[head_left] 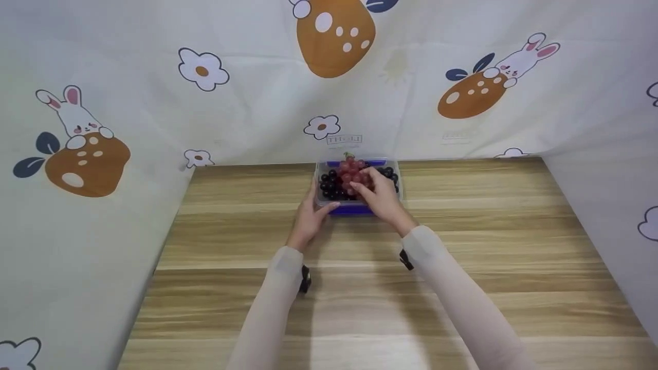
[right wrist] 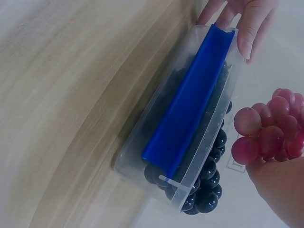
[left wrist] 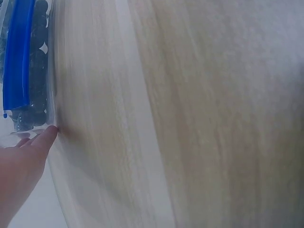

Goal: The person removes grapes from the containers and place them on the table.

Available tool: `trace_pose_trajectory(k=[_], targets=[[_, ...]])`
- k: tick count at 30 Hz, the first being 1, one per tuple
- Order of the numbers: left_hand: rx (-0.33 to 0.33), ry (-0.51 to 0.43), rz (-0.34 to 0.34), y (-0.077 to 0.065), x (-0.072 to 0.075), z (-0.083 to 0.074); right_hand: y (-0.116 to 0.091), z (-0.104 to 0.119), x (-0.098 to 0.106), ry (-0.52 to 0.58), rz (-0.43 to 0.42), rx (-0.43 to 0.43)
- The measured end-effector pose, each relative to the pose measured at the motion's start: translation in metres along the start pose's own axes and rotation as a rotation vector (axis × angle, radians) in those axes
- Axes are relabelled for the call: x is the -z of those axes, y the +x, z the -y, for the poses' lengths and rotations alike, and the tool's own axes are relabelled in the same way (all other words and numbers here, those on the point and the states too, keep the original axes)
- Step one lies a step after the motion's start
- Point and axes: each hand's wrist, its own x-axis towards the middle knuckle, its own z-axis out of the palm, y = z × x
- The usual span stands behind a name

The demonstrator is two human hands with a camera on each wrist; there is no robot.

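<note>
1. A bunch of red grapes [head_left: 351, 169] hangs over the middle of a clear container [right wrist: 129, 162] at the counter's [head_left: 488, 257] far side, pinched between thumb and fingers of the right hand [head_left: 383, 198].
2. The left hand [head_left: 310, 213] rests against the container's left end, fingers along the wall, thumb at the near corner; the hands are apart.
3. The bunch should prove light and loose-jointed, its skins perhaps slippery if real; whether it is fruit or plastic cannot be told. The green stem tip [head_left: 349, 154] at the far end looks the safest hold.
4. Black grapes [right wrist: 206, 202], round and glossy, crowd the see-through, boxy container, which has a smooth blue clasp [right wrist: 187, 102] along its near wall.
5. Streaked wood grain covers the counter, before a creased, rabbit-printed cloth [head_left: 257, 103].
</note>
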Motion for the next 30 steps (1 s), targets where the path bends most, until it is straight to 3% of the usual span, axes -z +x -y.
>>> trace_pose_trajectory(k=[16,25,30], targets=[[-0.001,0.035,0.005,-0.0012,0.0009,-0.0009,-0.0048,0.0003,0.0052,-0.006,-0.010,0.010],[-0.004,0.017,0.003,-0.0025,0.0017,-0.0012,-0.0069,-0.0011,0.0063,0.098,0.017,-0.027],[-0.002,0.020,0.004,-0.0021,0.0012,-0.0008,-0.0075,-0.0010,0.0088,0.085,0.009,-0.030]])
